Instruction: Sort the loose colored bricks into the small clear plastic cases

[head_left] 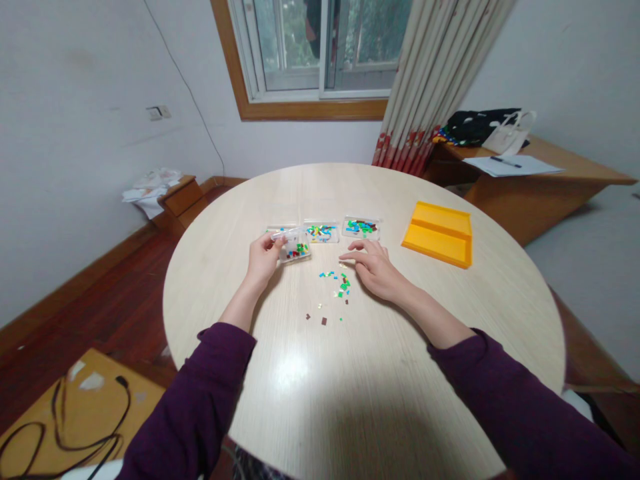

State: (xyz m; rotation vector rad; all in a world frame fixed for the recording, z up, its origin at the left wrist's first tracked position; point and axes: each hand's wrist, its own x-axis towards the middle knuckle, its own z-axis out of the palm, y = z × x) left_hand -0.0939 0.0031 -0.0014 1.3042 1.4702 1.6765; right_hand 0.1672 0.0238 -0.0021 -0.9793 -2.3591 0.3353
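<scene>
My left hand (263,260) grips a small clear plastic box (303,258) by its left side. Red, green and yellow bits lie inside that box, and it is tilted. My right hand (375,270) hovers low over the wood-look table, its fingers spread and seemingly empty. Just left of those fingertips, small flat green pieces (344,285) are scattered with blue, yellow and brown ones. A brown square piece (324,321) lies closer to me. Behind my hands are a clear box of mixed pieces (321,233) and another clear box (361,228); a third is mostly hidden behind the held one.
An open yellow plastic case (440,235) lies on the right part of the round table (400,393). Beyond it, a wooden side desk (545,193) carries paper, a pen and bags. Black cable (60,440) is coiled on a low wooden surface at lower left.
</scene>
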